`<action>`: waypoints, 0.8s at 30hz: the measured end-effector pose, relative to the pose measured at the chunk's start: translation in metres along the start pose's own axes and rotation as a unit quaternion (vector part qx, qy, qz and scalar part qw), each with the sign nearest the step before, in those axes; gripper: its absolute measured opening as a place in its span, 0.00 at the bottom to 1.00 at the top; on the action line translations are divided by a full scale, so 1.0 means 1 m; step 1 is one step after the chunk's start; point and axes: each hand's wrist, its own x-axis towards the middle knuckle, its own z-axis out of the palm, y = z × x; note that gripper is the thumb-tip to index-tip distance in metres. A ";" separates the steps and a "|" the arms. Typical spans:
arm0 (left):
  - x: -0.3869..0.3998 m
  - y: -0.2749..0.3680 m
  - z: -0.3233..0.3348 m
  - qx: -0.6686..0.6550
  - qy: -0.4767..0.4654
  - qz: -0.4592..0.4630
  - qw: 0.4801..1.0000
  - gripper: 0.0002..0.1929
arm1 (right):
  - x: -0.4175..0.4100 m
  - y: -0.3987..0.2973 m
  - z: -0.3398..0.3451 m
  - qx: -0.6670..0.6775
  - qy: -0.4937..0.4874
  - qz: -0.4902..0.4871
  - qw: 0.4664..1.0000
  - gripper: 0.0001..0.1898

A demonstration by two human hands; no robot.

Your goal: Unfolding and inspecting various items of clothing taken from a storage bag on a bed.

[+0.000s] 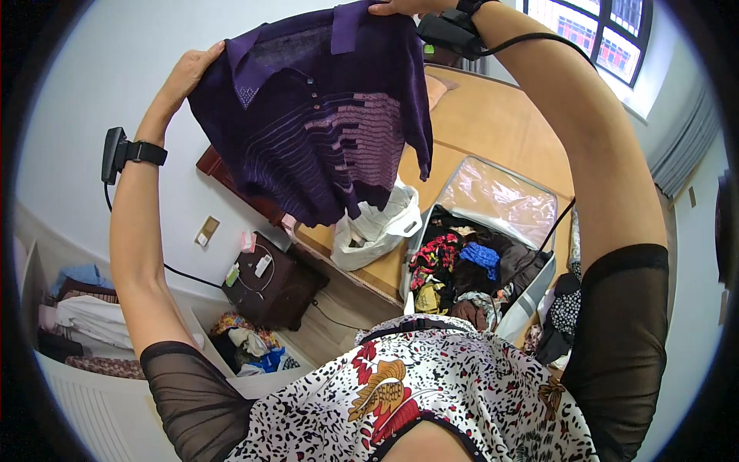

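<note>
A dark purple knitted sweater (277, 138) hangs spread out in front of me, its collar at the top and a pink and purple pattern on its front. My left hand (187, 75) grips it by the shoulder on the left. At the top edge of the view my right hand (413, 6) pinches the other shoulder, partly cut off by the frame. Small buttons run down the placket, and one sleeve dangles on the right. Below the hem, a white plastic bag (378, 231) stands on the wooden bed board (491, 115), partly covered by the sweater.
An open storage case (554, 268) full of clothes, with a clear lid (502, 187), lies on the board. More clothes (563, 315) lie to its right. A dark nightstand (271, 283) with a cable stands left. Clothes fill white compartments (231, 369) at lower left.
</note>
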 end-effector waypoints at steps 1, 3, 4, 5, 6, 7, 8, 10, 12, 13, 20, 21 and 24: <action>0.000 -0.002 -0.001 -0.005 0.015 0.015 1.000 0.26 | -0.001 -0.005 0.002 0.000 0.000 -0.003 1.000 0.28; -0.004 -0.007 -0.008 -0.006 0.035 0.027 0.999 0.26 | -0.006 -0.020 0.009 -0.057 0.102 0.047 0.992 0.19; 0.001 -0.002 -0.006 -0.004 0.018 0.048 0.999 0.25 | 0.010 -0.007 0.002 -0.058 0.110 0.050 0.991 0.19; 0.016 0.010 0.002 -0.008 -0.005 0.082 0.997 0.24 | 0.039 0.029 -0.015 -0.205 0.151 0.011 0.967 0.25; 0.031 0.022 0.015 -0.017 -0.031 0.098 0.995 0.23 | 0.060 0.067 -0.034 -0.350 0.182 -0.022 0.919 0.34; 0.022 0.009 0.011 -0.013 -0.044 0.079 0.996 0.23 | 0.064 0.054 -0.017 -0.356 0.163 -0.062 0.918 0.36; 0.014 -0.003 0.007 -0.006 -0.043 0.066 0.997 0.22 | 0.057 0.053 -0.008 -0.313 0.132 -0.028 0.940 0.30; -0.017 0.018 0.012 -0.064 -0.054 0.040 0.996 0.18 | 0.018 0.034 0.005 -0.216 0.105 -0.008 0.971 0.28; -0.027 0.034 0.017 -0.109 -0.102 0.037 0.988 0.14 | 0.003 0.040 0.001 -0.092 0.053 -0.020 0.994 0.27; -0.033 0.052 0.025 -0.127 -0.130 0.039 0.983 0.12 | -0.002 0.051 -0.003 -0.024 0.032 -0.018 0.999 0.26; -0.051 0.085 0.042 -0.215 -0.242 0.066 0.944 0.11 | -0.026 0.078 0.006 0.392 -0.106 -0.123 0.905 0.19; -0.058 0.086 0.044 -0.267 -0.241 0.051 0.932 0.11 | -0.036 0.065 0.015 0.430 -0.098 -0.119 0.890 0.17; -0.060 0.092 0.056 -0.344 -0.245 0.057 0.905 0.10 | -0.053 0.049 0.020 0.454 -0.106 -0.131 0.875 0.15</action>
